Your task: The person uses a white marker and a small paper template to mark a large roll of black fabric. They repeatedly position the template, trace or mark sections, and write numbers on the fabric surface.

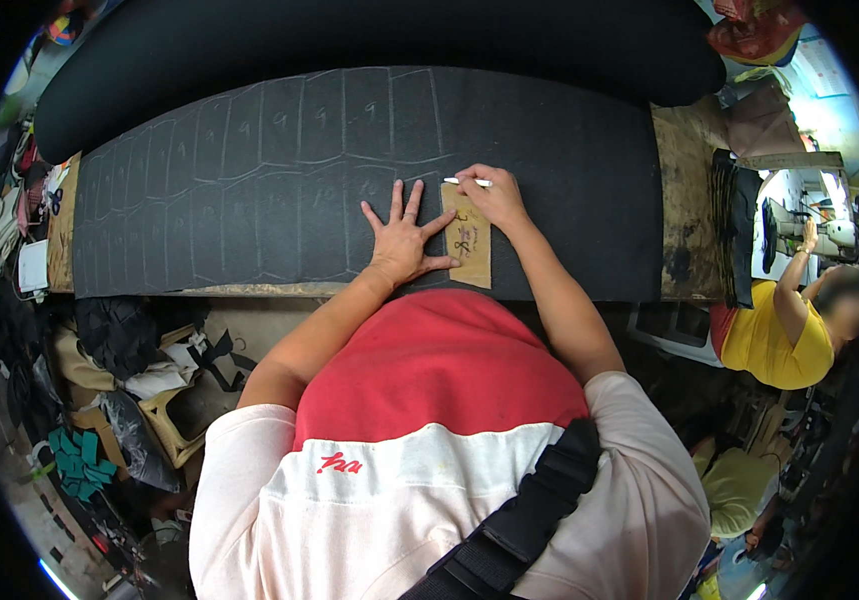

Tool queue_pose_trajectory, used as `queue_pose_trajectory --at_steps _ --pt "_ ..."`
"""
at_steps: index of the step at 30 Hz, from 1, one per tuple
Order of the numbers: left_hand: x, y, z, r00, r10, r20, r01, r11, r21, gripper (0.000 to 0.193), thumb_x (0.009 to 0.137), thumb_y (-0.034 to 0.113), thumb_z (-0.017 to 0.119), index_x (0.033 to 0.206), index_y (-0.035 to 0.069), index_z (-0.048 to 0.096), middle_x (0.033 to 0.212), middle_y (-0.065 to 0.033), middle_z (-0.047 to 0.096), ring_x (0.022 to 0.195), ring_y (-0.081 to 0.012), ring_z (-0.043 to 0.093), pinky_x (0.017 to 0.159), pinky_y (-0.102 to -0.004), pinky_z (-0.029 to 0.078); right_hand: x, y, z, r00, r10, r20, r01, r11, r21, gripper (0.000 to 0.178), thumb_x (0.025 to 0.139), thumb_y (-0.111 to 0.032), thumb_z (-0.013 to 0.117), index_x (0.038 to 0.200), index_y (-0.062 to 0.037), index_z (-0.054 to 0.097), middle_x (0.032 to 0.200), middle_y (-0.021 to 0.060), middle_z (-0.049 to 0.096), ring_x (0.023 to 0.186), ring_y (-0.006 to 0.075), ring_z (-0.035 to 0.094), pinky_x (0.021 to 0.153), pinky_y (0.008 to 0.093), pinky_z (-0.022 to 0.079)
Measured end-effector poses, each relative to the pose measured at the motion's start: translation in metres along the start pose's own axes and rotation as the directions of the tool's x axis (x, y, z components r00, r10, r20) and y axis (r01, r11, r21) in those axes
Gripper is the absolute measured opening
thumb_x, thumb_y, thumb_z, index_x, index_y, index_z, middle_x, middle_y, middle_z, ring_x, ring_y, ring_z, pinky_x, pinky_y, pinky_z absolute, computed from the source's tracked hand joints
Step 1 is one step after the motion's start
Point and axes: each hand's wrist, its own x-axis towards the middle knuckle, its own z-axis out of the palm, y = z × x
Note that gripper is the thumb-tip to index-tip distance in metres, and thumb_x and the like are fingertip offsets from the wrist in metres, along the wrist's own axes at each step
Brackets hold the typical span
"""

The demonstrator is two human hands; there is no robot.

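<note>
Black fabric (579,190) lies flat along the bench, its left part covered with rows of light drawn outlines with marks inside. On it rests a brown cardboard template (473,255) with dark handwriting, just right of the last outlines. My left hand (404,245) is spread open on the fabric, its thumb and index fingertips touching the template's left side. At the template's top edge my right hand (494,198) is closed around a slim white marking pen (451,181). The pen's tip points left, near the template's upper left corner.
A thick black fabric roll (379,35) spans the far side of the bench. Folded black pieces (737,230) hang at its right end. A person in yellow (779,335) sits at right beside a sewing machine (829,235). Scraps and a stool frame (164,425) are at lower left.
</note>
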Motion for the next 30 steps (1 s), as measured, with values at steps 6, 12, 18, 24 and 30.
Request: queue_pose_trajectory --at_steps 6,12,18,24,30 --pt "0.001 -0.001 0.002 1.0 0.006 -0.004 -0.006 1.0 -0.015 0.082 0.061 0.073 0.061 0.134 0.04 0.042 0.151 -0.0168 0.008 0.138 -0.0413 -0.003 0.091 -0.0792 0.001 -0.013 0.004 -0.025 0.986 0.02 -0.168 -0.04 0.993 -0.111 0.016 0.077 -0.014 0.057 0.081 -0.001 0.067 0.072 0.0119 0.067 0.068 0.0223 0.066 0.064 0.0316 0.05" --pt "0.001 0.0 0.005 0.999 0.013 -0.033 -0.012 1.0 0.018 0.081 0.062 0.072 0.061 0.134 0.039 0.042 0.151 -0.017 0.01 0.138 -0.0413 0.0 0.091 -0.0791 0.002 -0.028 0.009 -0.025 0.958 -0.146 -0.246 0.089 0.969 -0.228 0.012 0.077 -0.01 0.058 0.078 0.0014 0.062 0.07 0.0183 0.063 0.065 0.0306 0.064 0.06 0.0352 0.048" --pt "0.001 0.0 0.007 0.999 0.011 -0.05 -0.009 0.999 0.04 0.081 0.062 0.072 0.06 0.134 0.039 0.042 0.151 -0.0166 0.01 0.139 -0.041 0.0 0.091 -0.0787 0.002 -0.114 0.0 -0.021 0.99 -0.137 -0.028 0.118 0.929 -0.352 0.013 0.077 -0.012 0.06 0.078 0.0009 0.061 0.074 0.0214 0.062 0.069 0.0371 0.061 0.062 0.0395 0.048" --pt "0.001 0.0 0.007 1.0 -0.001 -0.023 0.001 1.0 0.02 0.08 0.062 0.07 0.062 0.133 0.038 0.044 0.151 -0.0164 0.01 0.139 -0.0407 -0.001 0.091 -0.0787 0.003 -0.155 -0.009 -0.025 0.968 -0.014 0.252 0.006 0.999 0.032 0.017 0.075 -0.015 0.064 0.087 -0.0024 0.067 0.087 0.0155 0.066 0.079 0.0293 0.065 0.069 0.035 0.05" --pt "0.002 0.0 0.005 1.0 0.004 0.003 -0.004 1.0 0.02 0.08 0.063 0.069 0.061 0.134 0.039 0.042 0.151 -0.0169 0.009 0.139 -0.0406 -0.003 0.091 -0.0788 0.0 -0.14 -0.011 -0.007 0.958 -0.17 0.229 0.217 0.956 -0.196 0.015 0.075 -0.016 0.062 0.082 -0.0039 0.067 0.078 0.0142 0.064 0.08 0.0287 0.062 0.07 0.0389 0.05"
